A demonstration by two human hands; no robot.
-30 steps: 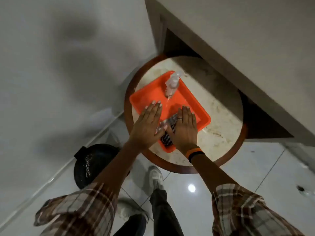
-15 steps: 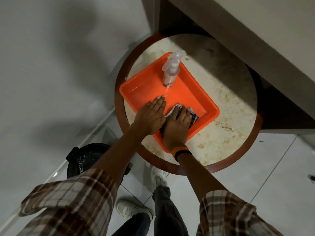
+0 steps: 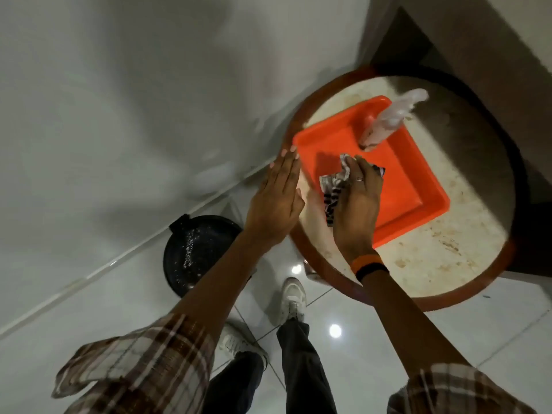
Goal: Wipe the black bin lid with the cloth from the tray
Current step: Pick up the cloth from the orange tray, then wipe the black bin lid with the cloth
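Note:
A black-and-white patterned cloth (image 3: 334, 186) is bunched in my right hand (image 3: 358, 204), lifted over the near-left part of the orange tray (image 3: 418, 189). My left hand (image 3: 276, 201) is flat and open with its fingers together, hovering beside the tray's left edge and holding nothing. The black bin lid (image 3: 197, 252) sits low on the floor to the left of the table, speckled with pale dust; my left forearm covers its right side.
The tray rests on a round marble table with a brown rim (image 3: 466, 294). A spray bottle (image 3: 385, 127) stands at the tray's far corner. A grey wall runs along the left, a cabinet lies behind the table. My feet in white shoes (image 3: 294, 297) stand on glossy tiles.
My right hand has gathered the cloth and lifted it off the tray. My left hand has let go and moved left off the tray. The view has swung left.

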